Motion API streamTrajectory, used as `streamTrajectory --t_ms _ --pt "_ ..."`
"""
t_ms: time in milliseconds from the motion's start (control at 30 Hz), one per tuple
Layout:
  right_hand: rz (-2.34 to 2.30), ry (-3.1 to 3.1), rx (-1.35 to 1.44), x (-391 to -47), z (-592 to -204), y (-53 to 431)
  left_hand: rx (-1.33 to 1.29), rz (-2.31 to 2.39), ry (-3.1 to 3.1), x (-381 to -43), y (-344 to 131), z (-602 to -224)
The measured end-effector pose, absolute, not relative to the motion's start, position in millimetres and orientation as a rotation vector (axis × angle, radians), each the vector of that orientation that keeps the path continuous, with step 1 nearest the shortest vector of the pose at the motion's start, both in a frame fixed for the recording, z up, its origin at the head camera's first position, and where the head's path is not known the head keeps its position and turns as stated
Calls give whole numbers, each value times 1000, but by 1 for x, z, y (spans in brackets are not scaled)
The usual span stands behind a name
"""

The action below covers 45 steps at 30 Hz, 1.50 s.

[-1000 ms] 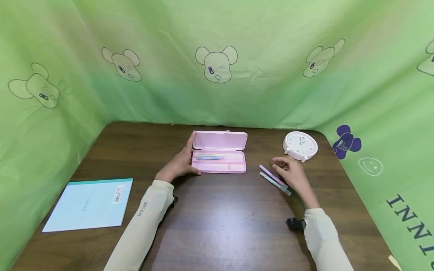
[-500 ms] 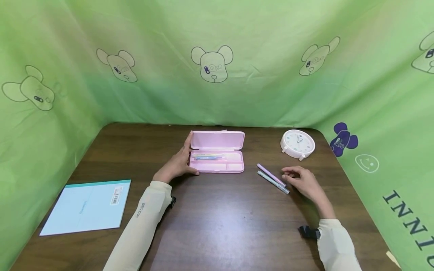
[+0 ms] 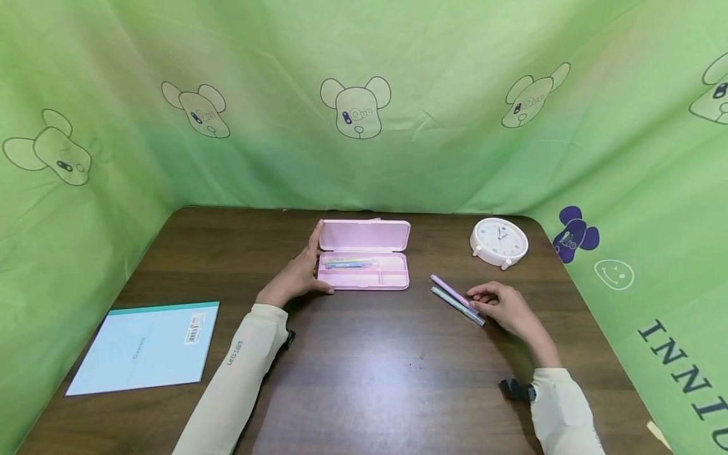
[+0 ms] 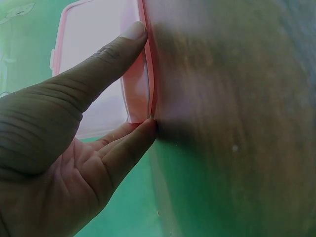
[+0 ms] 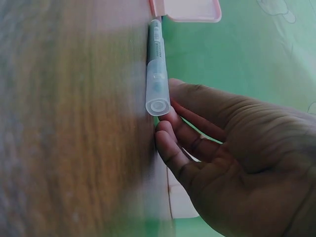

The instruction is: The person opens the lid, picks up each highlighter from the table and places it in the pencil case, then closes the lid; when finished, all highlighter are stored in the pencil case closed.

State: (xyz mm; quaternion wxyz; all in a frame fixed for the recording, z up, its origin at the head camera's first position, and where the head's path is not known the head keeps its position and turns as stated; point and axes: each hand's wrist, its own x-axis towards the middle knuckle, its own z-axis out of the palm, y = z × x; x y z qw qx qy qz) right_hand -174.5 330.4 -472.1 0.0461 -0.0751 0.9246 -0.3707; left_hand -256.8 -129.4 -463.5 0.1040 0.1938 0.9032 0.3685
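Observation:
A pink pencil case [image 3: 394, 279] lies with its lid up near the back of the table. Slim pastel pens [image 3: 349, 263] fill its rear compartment. My left hand [image 3: 291, 276] holds the case's left end, thumb at the front corner and fingers toward the lid; the thumb also rests on the edge in the left wrist view. To the right, a purple pen [image 3: 447, 288] and a mint-green pen [image 3: 457, 306] lie slantwise side by side. My right hand [image 3: 506, 309] pinches the purple pen near its lower end. In the right wrist view the mint pen [image 5: 157, 79] hides most of the purple one.
A round white alarm clock [image 3: 499, 242] lies face up behind my right hand. A light blue notebook [image 3: 145, 347] is at the left of the brown table [image 3: 364, 379]. Green printed curtain [image 3: 364, 170] surrounds the table's back and sides.
My right hand has come from near the clock toward me, then slightly left onto the purple pen's lower end. The left hand stays on the case. The head view has shifted slightly.

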Motion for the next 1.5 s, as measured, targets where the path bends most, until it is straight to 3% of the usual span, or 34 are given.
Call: streamTrajectory --t_ms 933,1500 --pt "-1231 3017 -298 -181 -476 321 592 1108 2658 -260 -129 -463" --pt "-1308 2965 -519 -237 -473 240 572 1103 2670 -255 -131 -465"
